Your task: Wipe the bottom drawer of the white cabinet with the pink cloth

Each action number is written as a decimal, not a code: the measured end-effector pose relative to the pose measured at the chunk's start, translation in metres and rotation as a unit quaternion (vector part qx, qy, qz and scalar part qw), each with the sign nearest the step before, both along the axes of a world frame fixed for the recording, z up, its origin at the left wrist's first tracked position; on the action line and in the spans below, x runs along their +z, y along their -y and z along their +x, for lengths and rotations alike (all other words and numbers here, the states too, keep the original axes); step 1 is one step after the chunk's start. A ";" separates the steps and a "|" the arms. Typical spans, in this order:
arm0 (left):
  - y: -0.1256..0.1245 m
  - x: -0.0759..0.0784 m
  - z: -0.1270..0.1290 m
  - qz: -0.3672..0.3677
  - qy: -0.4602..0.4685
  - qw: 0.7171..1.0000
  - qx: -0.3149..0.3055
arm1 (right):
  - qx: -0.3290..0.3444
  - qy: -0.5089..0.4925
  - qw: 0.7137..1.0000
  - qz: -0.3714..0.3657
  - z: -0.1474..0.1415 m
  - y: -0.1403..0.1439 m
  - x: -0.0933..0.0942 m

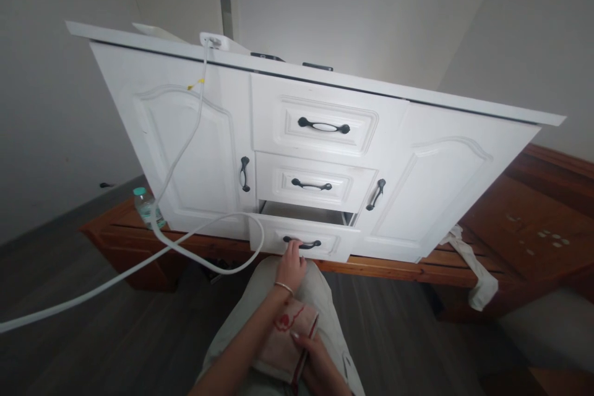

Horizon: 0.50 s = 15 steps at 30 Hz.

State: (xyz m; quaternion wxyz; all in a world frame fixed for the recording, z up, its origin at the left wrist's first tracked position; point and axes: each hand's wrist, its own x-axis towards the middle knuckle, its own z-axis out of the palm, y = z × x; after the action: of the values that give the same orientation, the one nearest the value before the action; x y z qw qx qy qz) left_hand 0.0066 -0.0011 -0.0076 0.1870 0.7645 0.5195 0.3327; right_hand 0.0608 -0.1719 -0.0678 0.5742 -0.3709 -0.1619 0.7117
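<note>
A white cabinet (417, 185) with two doors and three stacked drawers stands on a low wooden platform (399, 269). The bottom drawer (325, 238) is pulled out a little, leaving a dark gap above it. My left hand (291, 263), with a thin bracelet on the wrist, has its fingers on that drawer's black handle (309, 242). My right hand (318, 362) rests on my lap and holds a pinkish folded cloth (285, 337) with a red pattern, together with a thin red stick-like thing.
A thick white cable (185, 148) runs from a plug on the cabinet top, loops in front of the left door and trails left across the grey floor. A plastic bottle (146, 204) stands at the platform's left end. A white rag (480, 281) hangs off the platform's right side.
</note>
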 end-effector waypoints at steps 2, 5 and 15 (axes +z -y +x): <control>0.023 -0.011 -0.008 0.020 0.049 0.998 -0.017 | 0.009 0.006 1.000 -0.001 0.005 0.013 -0.004; 0.058 -0.020 -0.020 0.034 0.097 0.994 -0.030 | 0.059 0.040 0.997 0.017 0.020 0.030 -0.006; 0.120 -0.025 -0.053 -0.017 0.139 0.989 -0.038 | 0.143 0.237 0.958 0.072 0.056 0.036 0.094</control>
State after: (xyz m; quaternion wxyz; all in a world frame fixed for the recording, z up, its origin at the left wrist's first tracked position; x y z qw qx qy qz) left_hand -0.0467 -0.1214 -0.0326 0.2828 0.7265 0.4647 0.4198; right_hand 0.1165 -0.2082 0.0258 0.4373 -0.4593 -0.3956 0.6643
